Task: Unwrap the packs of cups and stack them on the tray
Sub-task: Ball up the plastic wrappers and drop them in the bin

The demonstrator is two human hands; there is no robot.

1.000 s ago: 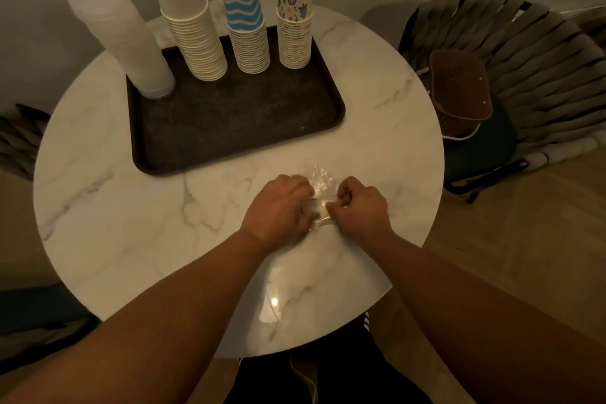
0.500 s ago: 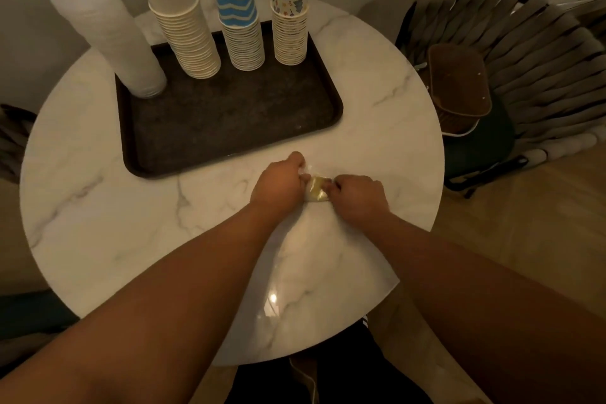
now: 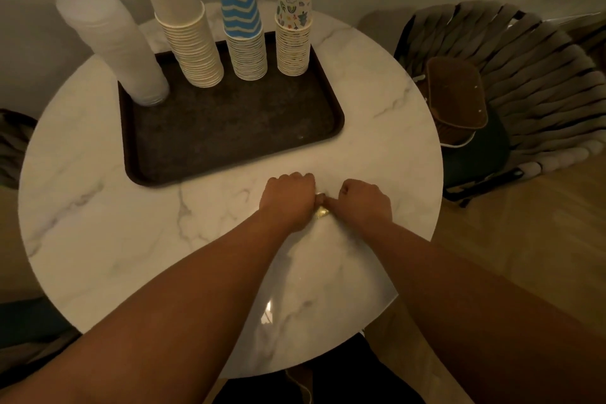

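Apparently we are past stacking: four cup stacks (image 3: 249, 52) stand on the tray (image 3: 229, 128), upper frame. Our left hand (image 3: 288, 198) and right hand (image 3: 365, 203) bunch the spent wrapper (image 3: 320, 212) mid-bench; next, discard it.

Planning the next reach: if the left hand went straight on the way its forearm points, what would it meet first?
Judging roughly, the left hand points up and right across bare marble table, passing right of the tray; nothing stands in that line before the table's far edge.
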